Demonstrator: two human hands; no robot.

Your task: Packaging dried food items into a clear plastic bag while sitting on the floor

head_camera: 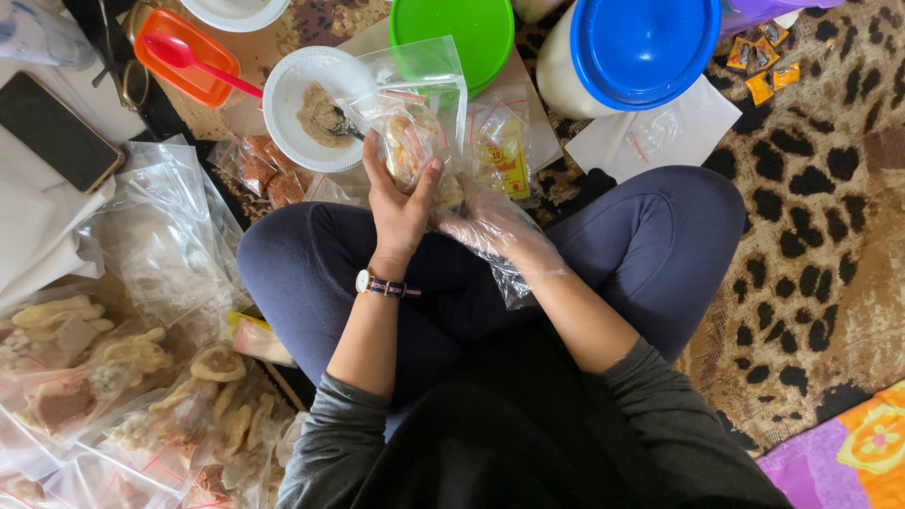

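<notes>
I sit cross-legged on the floor. My left hand (pixel 397 203), bare with a wristwatch, grips a small clear zip bag of pale snack pieces (pixel 411 139) from the left side. My right hand (pixel 492 229), covered by a loose clear plastic glove, meets the same bag from below on the right. The bag is held upright over my lap, just in front of a white bowl (pixel 292 80) with brown powder and a dark spoon in it.
A green lid (pixel 462 28) and a blue-lidded tub (pixel 632 52) stand ahead. An orange container with a red spoon (pixel 184 55), a dark phone (pixel 57 132), empty clear bags (pixel 165 236) and several filled snack bags (pixel 141 405) lie at left. Wrapped candies (pixel 762 66) rest on the leopard-print rug.
</notes>
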